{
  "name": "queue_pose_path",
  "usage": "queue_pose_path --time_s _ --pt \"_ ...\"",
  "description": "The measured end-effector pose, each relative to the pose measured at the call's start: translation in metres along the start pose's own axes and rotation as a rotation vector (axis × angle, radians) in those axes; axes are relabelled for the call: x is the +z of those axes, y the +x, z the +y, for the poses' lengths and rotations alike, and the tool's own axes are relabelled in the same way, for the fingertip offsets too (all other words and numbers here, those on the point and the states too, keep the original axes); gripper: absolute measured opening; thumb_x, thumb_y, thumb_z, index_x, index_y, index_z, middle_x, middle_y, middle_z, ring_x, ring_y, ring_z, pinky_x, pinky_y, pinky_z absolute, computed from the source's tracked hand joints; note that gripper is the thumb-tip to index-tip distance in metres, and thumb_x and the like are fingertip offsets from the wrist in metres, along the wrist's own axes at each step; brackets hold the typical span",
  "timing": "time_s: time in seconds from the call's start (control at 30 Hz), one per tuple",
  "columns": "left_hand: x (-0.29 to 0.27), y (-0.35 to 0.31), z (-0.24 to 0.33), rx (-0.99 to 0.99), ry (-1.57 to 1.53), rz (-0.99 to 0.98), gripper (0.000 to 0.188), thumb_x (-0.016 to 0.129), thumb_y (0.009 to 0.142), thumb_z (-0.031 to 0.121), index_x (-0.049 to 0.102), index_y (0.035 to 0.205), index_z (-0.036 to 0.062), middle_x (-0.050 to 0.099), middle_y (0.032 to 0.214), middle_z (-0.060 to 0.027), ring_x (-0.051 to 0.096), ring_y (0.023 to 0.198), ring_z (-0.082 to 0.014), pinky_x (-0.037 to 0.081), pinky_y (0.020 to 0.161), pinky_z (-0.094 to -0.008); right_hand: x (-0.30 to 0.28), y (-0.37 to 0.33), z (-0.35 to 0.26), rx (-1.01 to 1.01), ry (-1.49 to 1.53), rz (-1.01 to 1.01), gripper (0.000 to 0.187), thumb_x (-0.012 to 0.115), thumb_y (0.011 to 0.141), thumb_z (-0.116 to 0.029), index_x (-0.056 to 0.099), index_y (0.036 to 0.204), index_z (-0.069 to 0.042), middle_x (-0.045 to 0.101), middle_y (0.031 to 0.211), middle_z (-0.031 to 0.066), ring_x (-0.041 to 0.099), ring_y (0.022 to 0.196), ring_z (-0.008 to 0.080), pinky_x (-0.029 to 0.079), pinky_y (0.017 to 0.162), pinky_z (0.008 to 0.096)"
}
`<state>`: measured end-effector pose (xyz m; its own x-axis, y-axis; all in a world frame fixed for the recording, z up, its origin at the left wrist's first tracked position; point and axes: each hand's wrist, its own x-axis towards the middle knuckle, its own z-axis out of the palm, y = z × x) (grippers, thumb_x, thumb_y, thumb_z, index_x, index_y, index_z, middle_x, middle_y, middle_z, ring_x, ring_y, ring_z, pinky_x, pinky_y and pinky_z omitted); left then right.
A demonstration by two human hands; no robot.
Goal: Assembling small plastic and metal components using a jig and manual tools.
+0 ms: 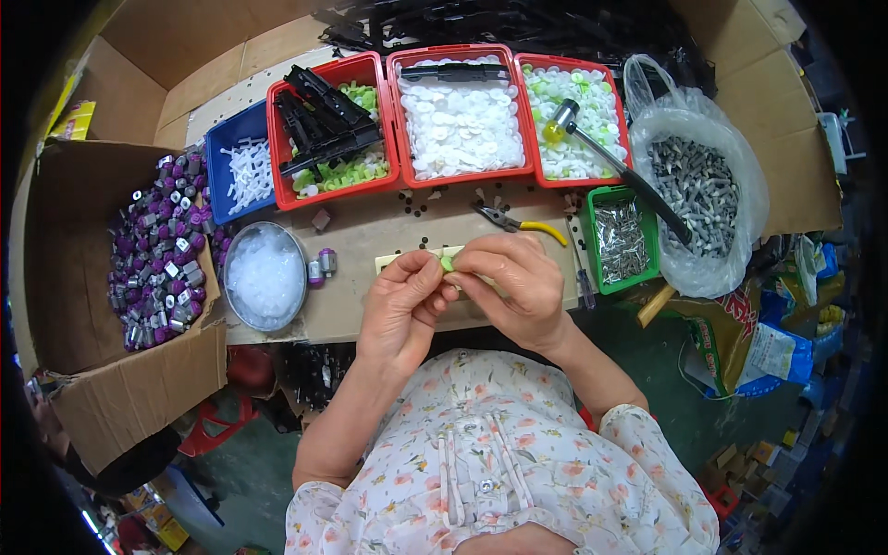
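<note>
Here, a rounded, plastic-looking green piece (448, 264) in the pinch of both hands (520, 281).

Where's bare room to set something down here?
Brown worktop shows bare between two purple-and-grey cylinders and your left hand. Crowded: behind, the rectangular red plastic trays; leftward, the round metal bowl and open cardboard box.
</note>
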<state>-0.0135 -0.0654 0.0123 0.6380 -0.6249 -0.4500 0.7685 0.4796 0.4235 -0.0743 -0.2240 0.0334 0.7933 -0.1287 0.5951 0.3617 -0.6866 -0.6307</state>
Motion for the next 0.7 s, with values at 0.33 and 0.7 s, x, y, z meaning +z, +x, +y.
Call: queue_pose_path --time_s 0.33,0.7 --pt "-0.007 -0.015 0.008 0.231 0.416 0.006 0.028 0.069 0.088 0.001 0.066 0.116 -0.0029 0.067 0.098 -0.0068 0.066 0.086 -0.0124 0.054 0.077 -0.0229 0.009 0.004 -0.002 0.103 0.201 -0.152 0.015 0.071 0.078 0.004 0.065 0.091 0.001 0.065 0.088 0.0124 0.065 0.078 0.0257 0.050 0.070 0.0333" --pt "-0.019 -0.020 0.030 0.875 1.408 0.068 0.037 0.080 0.073 0.001 0.071 0.109 0.0025 0.065 0.098 -0.0096 0.061 0.088 -0.0203 0.048 0.074 -0.0295 0.025 -0.001 0.023 0.027 0.027 -0.260 0.016 0.073 0.075 -0.001 0.068 0.090 -0.003 0.056 0.084 0.0100 0.058 0.072 0.0247 0.045 0.061 0.0348"
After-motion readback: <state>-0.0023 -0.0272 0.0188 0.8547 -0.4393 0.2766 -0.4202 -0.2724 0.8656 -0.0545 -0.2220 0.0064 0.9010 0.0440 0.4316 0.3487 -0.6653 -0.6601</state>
